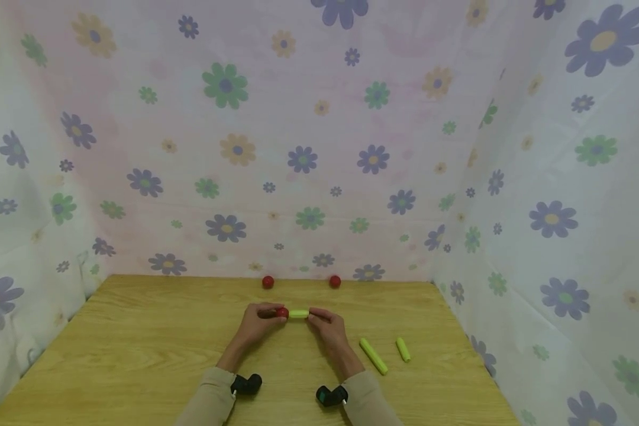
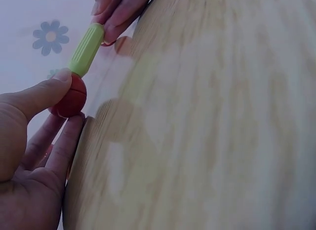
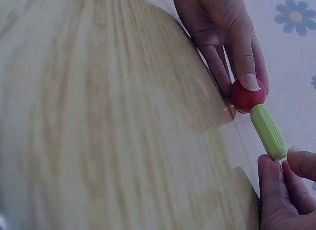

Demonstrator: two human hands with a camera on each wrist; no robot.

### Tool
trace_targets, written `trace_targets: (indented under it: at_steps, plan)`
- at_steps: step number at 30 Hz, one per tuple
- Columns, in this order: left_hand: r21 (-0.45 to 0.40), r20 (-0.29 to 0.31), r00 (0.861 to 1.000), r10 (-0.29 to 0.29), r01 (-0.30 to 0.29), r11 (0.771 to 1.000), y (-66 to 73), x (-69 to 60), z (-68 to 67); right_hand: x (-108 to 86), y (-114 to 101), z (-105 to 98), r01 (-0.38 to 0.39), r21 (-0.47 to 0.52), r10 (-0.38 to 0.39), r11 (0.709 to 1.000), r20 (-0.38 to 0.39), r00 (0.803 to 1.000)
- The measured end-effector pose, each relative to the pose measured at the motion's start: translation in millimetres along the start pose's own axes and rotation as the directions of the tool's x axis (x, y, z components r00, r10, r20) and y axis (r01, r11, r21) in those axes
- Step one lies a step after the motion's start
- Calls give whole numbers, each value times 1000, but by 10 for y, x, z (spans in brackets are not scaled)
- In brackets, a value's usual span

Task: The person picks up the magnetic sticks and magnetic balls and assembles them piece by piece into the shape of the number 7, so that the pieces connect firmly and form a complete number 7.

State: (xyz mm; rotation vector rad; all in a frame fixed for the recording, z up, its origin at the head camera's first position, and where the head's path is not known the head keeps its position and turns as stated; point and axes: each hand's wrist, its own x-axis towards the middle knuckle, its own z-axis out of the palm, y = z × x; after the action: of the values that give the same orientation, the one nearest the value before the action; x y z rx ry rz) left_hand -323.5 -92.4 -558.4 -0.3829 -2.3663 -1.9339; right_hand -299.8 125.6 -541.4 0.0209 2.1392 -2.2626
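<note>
Between thumb and fingers my left hand pinches a red ball with a dark seam line. A short, light green ribbed stick meets the ball at one end. My right hand pinches the stick's other end with thumb and fingertips. In the right wrist view, the stick and ball line up end to end. Whether the stick is seated in the ball or only touches it, I cannot tell. Both hands are close above the table.
Two more red balls, a left one and a right one, sit at the table's back edge. Right of my right hand lie a longer green stick and a shorter green stick. Flowered cloth surrounds the wooden table.
</note>
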Motion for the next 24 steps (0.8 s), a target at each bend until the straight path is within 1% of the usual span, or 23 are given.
trace_targets:
  at_steps: [3, 5, 8, 11, 17, 24]
  plan:
    - [16, 8, 1000, 14, -14, 1000, -9, 4, -13, -85, -88, 15, 18, 20, -18, 1000, 9, 1000]
    - [11, 15, 1000, 17, -17, 1000, -17, 11, -23, -142, -161, 30, 39, 29, -39, 999, 16, 999]
    - [16, 20, 999, 29, -30, 999, -21, 26, -37, -139, -165, 36, 34, 32, -34, 999, 16, 999]
    - [30, 17, 999, 45, -46, 999, -36, 34, -43, -90, -111, 32, 24, 16, -24, 1000, 16, 1000]
    - [40, 5, 998, 58, -58, 997, -32, 45, -34, 62, 89, -18, 41, -19, -41, 999, 12, 999]
    - [47, 5, 999, 44, -44, 998, 3, 36, -9, 90, 145, -68, 1, 62, -4, 998, 36, 999]
